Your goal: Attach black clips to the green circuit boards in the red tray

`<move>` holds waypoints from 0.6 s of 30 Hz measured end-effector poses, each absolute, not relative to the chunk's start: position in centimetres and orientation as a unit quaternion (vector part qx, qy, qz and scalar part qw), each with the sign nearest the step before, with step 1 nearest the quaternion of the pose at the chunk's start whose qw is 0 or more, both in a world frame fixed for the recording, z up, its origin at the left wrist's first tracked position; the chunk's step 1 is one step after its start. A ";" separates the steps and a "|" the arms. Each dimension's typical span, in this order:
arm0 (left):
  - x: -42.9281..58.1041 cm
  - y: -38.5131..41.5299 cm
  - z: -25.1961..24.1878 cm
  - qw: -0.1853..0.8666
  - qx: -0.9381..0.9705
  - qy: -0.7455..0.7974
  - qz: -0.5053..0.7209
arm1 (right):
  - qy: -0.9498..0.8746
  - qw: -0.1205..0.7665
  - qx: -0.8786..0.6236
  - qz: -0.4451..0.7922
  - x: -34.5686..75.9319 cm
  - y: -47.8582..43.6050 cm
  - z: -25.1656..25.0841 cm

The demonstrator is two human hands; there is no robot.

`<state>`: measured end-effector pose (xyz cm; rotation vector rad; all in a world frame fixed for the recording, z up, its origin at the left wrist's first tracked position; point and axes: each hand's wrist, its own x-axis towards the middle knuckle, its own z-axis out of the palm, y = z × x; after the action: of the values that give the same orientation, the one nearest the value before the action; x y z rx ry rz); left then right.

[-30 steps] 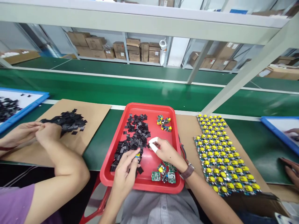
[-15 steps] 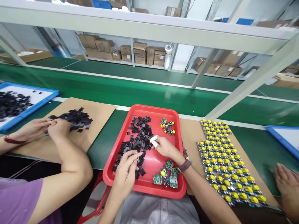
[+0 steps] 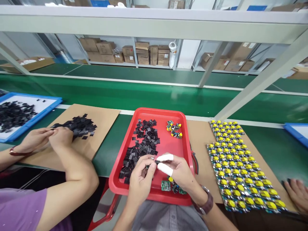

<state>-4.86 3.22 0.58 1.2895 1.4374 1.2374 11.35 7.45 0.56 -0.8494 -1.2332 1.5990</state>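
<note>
Closely curled, the left hand (image 3: pixel 141 178) pinches a part (image 3: pixel 151 158) (mostly hidden); the right hand (image 3: pixel 182 169), nearly closed, a black piece (image 3: pixel 157 162). A slack pinch could drop either.

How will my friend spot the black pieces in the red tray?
Find the big red tray in the middle of the view, in front of the person's striped shirt. The black pieces spread down its left side. Farther left are two other black heaps, one on brown cardboard, one in a blue-rimmed tray; only this one lies on red.
</note>
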 end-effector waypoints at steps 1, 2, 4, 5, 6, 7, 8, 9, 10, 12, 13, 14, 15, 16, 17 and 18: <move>-4.7 3.1 0.6 0.409 0.517 0.570 0.490 | -0.499 0.473 -0.347 0.639 11.3 7.3 0.5; -4.4 3.0 0.5 0.406 0.521 0.569 0.489 | -0.504 0.484 -0.352 0.623 11.2 7.1 0.4; -4.0 2.7 0.4 0.398 0.521 0.569 0.496 | -0.531 0.496 -0.376 0.574 11.2 6.8 0.4; -3.8 2.6 0.4 0.396 0.519 0.569 0.500 | -0.550 0.496 -0.390 0.548 11.3 6.6 0.4; -3.6 2.6 0.4 0.395 0.517 0.569 0.503 | -0.566 0.492 -0.399 0.527 11.5 6.5 0.4; -3.4 2.5 0.4 0.395 0.516 0.569 0.503 | -0.575 0.489 -0.406 0.515 11.6 6.4 0.4; -3.3 2.5 0.4 0.396 0.519 0.569 0.500 | -0.580 0.487 -0.407 0.511 11.8 6.3 0.4; -3.3 2.5 0.4 0.396 0.524 0.570 0.494 | -0.582 0.484 -0.405 0.513 12.0 6.2 0.4; -3.3 2.5 0.5 0.398 0.530 0.570 0.485 | -0.582 0.482 -0.400 0.518 12.3 6.1 0.3; -3.5 2.4 0.5 0.408 0.534 0.567 0.478 | -0.571 0.484 -0.394 0.532 12.8 6.1 0.2; -3.6 2.3 0.5 0.422 0.528 0.562 0.477 | -0.557 0.487 -0.395 0.545 13.0 6.1 0.1; -3.7 2.2 0.5 0.443 0.518 0.555 0.477 | -0.534 0.491 -0.399 0.561 13.3 6.0 0.1; -3.8 2.1 0.4 0.470 0.503 0.546 0.478 | -0.507 0.497 -0.405 0.576 13.6 5.9 0.0; -3.9 2.0 0.4 0.498 0.485 0.535 0.480 | -0.481 0.502 -0.410 0.590 13.8 5.8 0.0; -3.9 1.9 0.3 0.526 0.464 0.523 0.484 | -0.464 0.505 -0.413 0.599 14.1 5.7 0.0; -3.9 1.8 0.1 0.552 0.442 0.511 0.490 | -0.458 0.507 -0.413 0.602 14.3 5.6 0.1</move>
<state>-3.93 1.80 0.15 1.0442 1.2075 1.1578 14.32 5.58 0.08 -0.9948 -1.1029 1.4522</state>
